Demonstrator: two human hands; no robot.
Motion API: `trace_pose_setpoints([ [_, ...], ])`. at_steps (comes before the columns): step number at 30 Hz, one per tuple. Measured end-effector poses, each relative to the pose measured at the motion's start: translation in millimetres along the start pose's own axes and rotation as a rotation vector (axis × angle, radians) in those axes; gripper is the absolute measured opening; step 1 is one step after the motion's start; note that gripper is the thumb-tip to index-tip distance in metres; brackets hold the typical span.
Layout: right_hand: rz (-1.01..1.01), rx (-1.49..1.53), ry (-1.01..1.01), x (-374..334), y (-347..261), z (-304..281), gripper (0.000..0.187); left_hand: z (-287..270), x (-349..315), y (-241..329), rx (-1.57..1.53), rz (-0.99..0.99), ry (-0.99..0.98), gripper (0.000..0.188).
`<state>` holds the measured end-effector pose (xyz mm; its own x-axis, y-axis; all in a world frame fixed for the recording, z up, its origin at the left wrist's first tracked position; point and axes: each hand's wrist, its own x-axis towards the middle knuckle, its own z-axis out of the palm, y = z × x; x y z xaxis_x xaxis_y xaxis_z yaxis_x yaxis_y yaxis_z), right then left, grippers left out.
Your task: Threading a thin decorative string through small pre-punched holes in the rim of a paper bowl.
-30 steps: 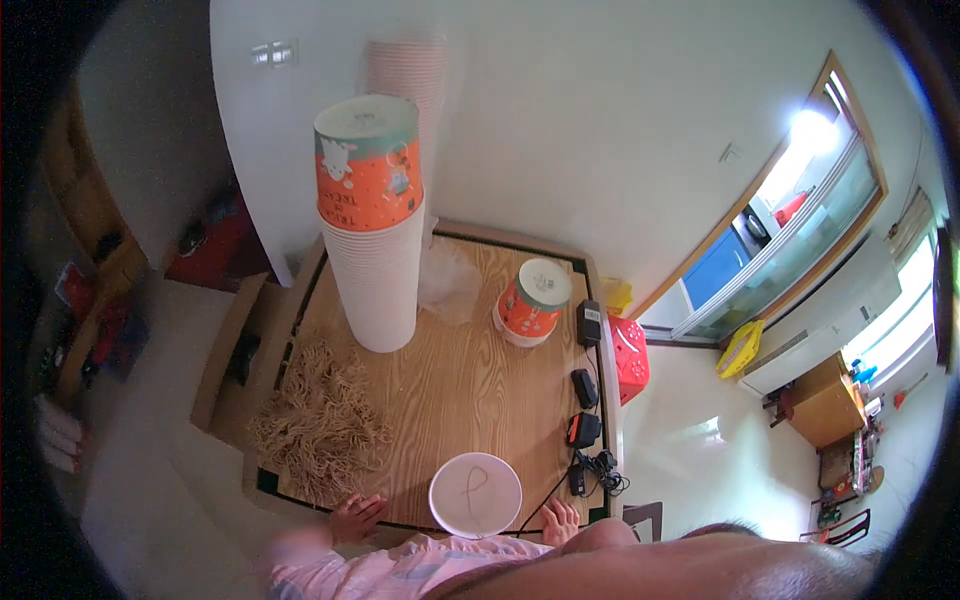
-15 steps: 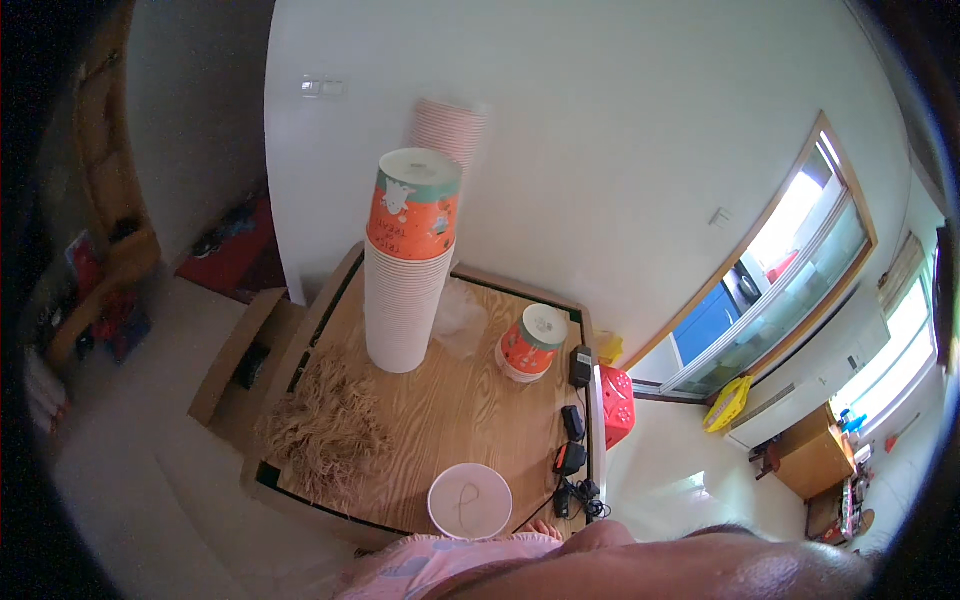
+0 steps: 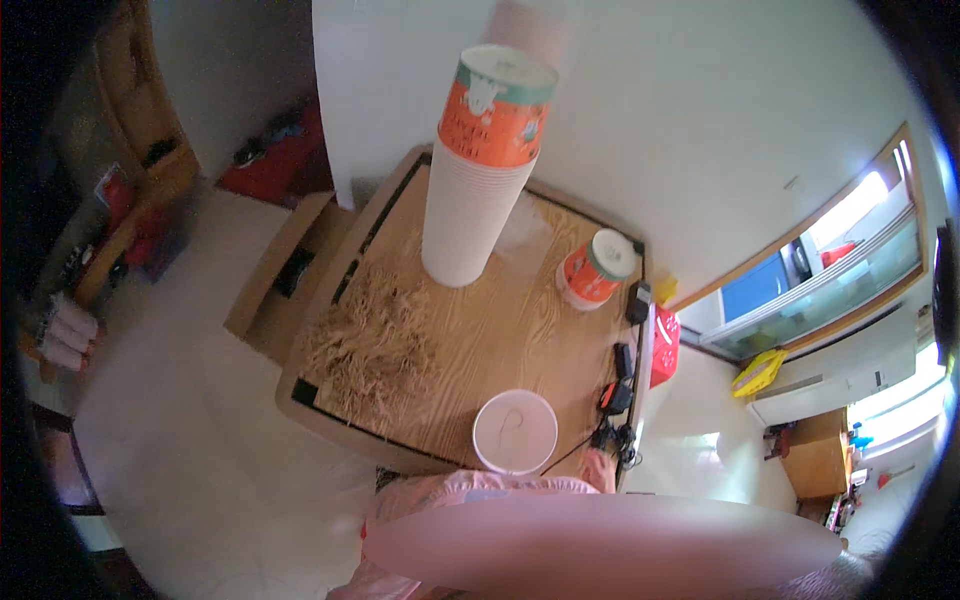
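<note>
Part of what looks like my right hand [image 3: 598, 470] shows at the table's near edge, beside the black cables; its fingers are mostly hidden and blurred. My left hand is not in view. Closest to that hand, a white paper cup [image 3: 490, 455] stands mouth up with a thin loop of string [image 3: 512, 425] inside. To the left lies a loose heap of tan twine pieces [image 3: 370, 345]. A tall stack of upturned paper cups [image 3: 470, 215], the top one printed orange and green, rises at the back. Another upturned orange-and-green cup [image 3: 585, 275] sits at the back right.
Chargers and black cables [image 3: 615, 398] line the right edge of the wooden tabletop [image 3: 480, 340]. Clear plastic [image 3: 525, 225] lies behind the tall stack. An open cardboard box [image 3: 270, 285] is left of the table, a red stool [image 3: 664, 350] right of it. Another stack [image 3: 535, 25] appears blurred behind.
The whole view has shifted, so the table and cups appear higher and further right. The cups, twine and string keep their places on the table. The skin-coloured shape at the bottom is now more blurred.
</note>
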<state>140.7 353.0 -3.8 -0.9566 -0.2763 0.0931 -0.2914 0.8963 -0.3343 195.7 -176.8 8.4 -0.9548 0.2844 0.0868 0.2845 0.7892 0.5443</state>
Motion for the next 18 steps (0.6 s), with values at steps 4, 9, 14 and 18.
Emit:
trace_pose_setpoints([
  [4,0.331,0.505,0.331,78,-50,-23,0.021,-1,-45,2,-0.120,-0.113,-0.046,0.049],
  [9,0.243,0.407,0.111,167,-116,-46,0.032,1,-70,0,-0.237,-0.244,-0.060,0.047],
  [14,0.289,0.395,-0.097,187,-148,-45,0.031,11,-77,-7,-0.351,-0.357,0.005,0.045],
  [18,0.304,0.317,-0.064,189,-136,-30,0.022,23,-86,-9,-0.450,-0.460,0.094,0.043],
])
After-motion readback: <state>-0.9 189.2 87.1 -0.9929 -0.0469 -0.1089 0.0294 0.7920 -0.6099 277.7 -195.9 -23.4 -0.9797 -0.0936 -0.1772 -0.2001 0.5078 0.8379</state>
